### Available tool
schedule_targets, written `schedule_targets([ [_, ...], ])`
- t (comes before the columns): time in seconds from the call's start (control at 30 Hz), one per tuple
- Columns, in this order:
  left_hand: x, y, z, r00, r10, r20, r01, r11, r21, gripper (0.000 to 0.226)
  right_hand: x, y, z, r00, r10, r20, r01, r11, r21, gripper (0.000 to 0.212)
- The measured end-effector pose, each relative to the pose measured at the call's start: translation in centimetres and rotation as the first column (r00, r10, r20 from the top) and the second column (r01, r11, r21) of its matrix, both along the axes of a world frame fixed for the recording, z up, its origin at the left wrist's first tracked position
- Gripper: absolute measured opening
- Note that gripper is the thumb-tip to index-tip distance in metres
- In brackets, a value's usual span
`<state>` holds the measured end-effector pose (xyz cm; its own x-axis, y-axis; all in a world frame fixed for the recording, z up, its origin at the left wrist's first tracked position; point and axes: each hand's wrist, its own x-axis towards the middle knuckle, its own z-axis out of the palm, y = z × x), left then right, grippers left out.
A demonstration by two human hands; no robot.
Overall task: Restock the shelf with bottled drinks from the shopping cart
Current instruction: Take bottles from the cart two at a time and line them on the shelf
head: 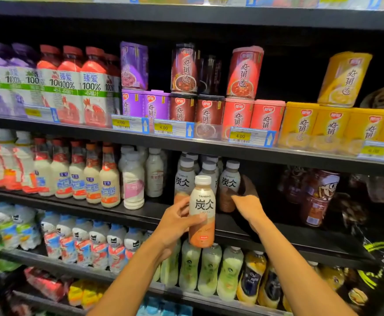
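the left hand [175,226] is wrapped around a latte bottle [202,212], fingers curled round the middle of it, thumb across the front of the label. the bottle stands upright in front of the edge of the middle shelf [277,226], not resting on it. it's smooth plastic, rounded shoulders, white screw cap, cream label up top and an orange-brown band at the bottom.

just right of it the right hand [247,201] reaches onto that shelf, fingers spread around the lower part of a second bottle of the same kind [229,185], touching it from the right side. can't tell if it's really gripped or just steadied, the fingertips go behind it into shadow.

behind the held bottle there's a cluster of matching bottles [186,176], about five grey-white caps visible, back ones too dark to count properly.

left to right on that shelf: five glass-looking bottles with red caps [77,172] and pale milky contents, then a few chubby white plastic bottles [133,181]. the row above has stubby cylindrical cans [239,115] stacked two high, in purple, dark red, pink and yellow. below, pale green bottles [209,270], about four.
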<state>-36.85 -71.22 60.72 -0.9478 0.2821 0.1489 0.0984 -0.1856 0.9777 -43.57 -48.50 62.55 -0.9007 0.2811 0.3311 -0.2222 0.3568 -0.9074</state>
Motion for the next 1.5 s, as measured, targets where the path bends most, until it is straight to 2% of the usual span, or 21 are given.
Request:
schedule_targets([
  [0.07,-0.2,0.1,0.2,1.000,-0.004,-0.009,0.004,1.000,-0.002,0.052,2.3,-0.2,0.0,0.998,-0.055,-0.014,0.056,0.993,0.104,0.048],
  [0.1,-0.2,0.1,0.4,1.000,-0.005,-0.013,0.005,1.000,-0.001,0.053,3.4,-0.2,-0.1,0.999,-0.020,-0.049,0.027,0.991,0.133,0.048],
  [0.2,-0.2,0.7,0.8,0.999,-0.008,-0.035,0.007,1.000,-0.021,0.051,6.3,-0.9,0.7,0.975,0.204,-0.088,-0.190,0.971,0.143,0.026],
  [0.27,-0.2,1.2,1.1,0.999,-0.015,-0.049,0.013,0.999,-0.039,0.050,7.1,-1.3,1.1,0.932,0.360,-0.048,-0.357,0.932,0.060,0.026],
  [0.33,-0.2,1.6,1.2,0.997,-0.039,-0.068,0.036,0.998,-0.048,0.048,7.6,-1.5,1.7,0.911,0.411,-0.029,-0.410,0.911,0.042,0.031],
  [0.47,0.3,2.3,1.4,0.990,-0.079,-0.116,0.072,0.995,-0.064,0.046,8.2,-1.0,2.5,0.900,0.435,0.001,-0.434,0.897,0.084,0.039],
  [0.57,0.4,2.4,1.5,0.979,-0.120,-0.165,0.113,0.992,-0.052,0.044,8.3,-0.1,2.7,0.920,0.384,-0.079,-0.371,0.918,0.144,0.041],
  [0.63,0.0,1.9,1.1,0.980,-0.062,-0.190,0.056,0.998,-0.035,0.041,8.0,0.5,2.6,0.938,0.317,-0.143,-0.303,0.946,0.113,0.041],
  [0.7,-0.6,1.1,-0.1,0.942,0.057,-0.331,-0.116,0.980,-0.161,0.033,7.6,1.3,2.7,0.952,0.259,-0.161,-0.243,0.964,0.112,0.039],
  [0.73,-1.1,0.6,-1.2,0.884,0.105,-0.456,-0.250,0.930,-0.270,0.031,7.3,1.6,2.6,0.960,0.240,-0.145,-0.221,0.966,0.135,0.038],
  [0.8,-1.6,-0.1,-3.6,0.722,0.043,-0.691,-0.493,0.733,-0.469,0.032,6.9,1.9,2.0,0.971,0.215,-0.104,-0.193,0.962,0.192,0.038],
  [0.87,-1.9,-0.5,-5.9,0.641,-0.072,-0.764,-0.613,0.551,-0.566,0.041,6.2,1.9,1.4,0.980,0.180,-0.085,-0.160,0.967,0.197,0.040],
  [0.97,-1.6,-0.5,-8.0,0.622,-0.139,-0.771,-0.672,0.411,-0.616,0.048,6.0,1.5,1.1,0.987,0.135,-0.087,-0.113,0.969,0.218,0.044],
  [1.03,-1.4,-0.5,-8.9,0.595,-0.179,-0.783,-0.707,0.345,-0.617,0.053,6.3,1.4,0.7,0.988,0.087,-0.130,-0.026,0.911,0.411,0.068],
  [1.07,-1.3,-0.5,-9.1,0.592,-0.193,-0.782,-0.715,0.321,-0.621,0.055,6.5,1.3,0.2,0.985,0.068,-0.159,0.032,0.830,0.557,0.085],
  [1.13,-1.2,-0.6,-9.1,0.597,-0.199,-0.777,-0.720,0.295,-0.628,0.057,7.1,1.2,-0.9,0.969,0.049,-0.242,0.168,0.588,0.791,0.108],
  [1.2,-1.2,-0.5,-9.0,0.607,-0.198,-0.770,-0.716,0.282,-0.638,0.057,7.2,1.1,-1.8,0.954,0.045,-0.296,0.254,0.402,0.880,0.114],
  [1.27,-1.1,-0.4,-9.0,0.617,-0.202,-0.760,-0.710,0.272,-0.649,0.058,6.8,1.3,-2.5,0.955,0.025,-0.297,0.269,0.354,0.895,0.111],
  [1.5,-1.1,-0.4,-9.0,0.637,-0.198,-0.745,-0.696,0.267,-0.666,0.059,5.6,1.5,-2.3,0.966,-0.038,-0.255,0.253,0.330,0.909,0.099],
])
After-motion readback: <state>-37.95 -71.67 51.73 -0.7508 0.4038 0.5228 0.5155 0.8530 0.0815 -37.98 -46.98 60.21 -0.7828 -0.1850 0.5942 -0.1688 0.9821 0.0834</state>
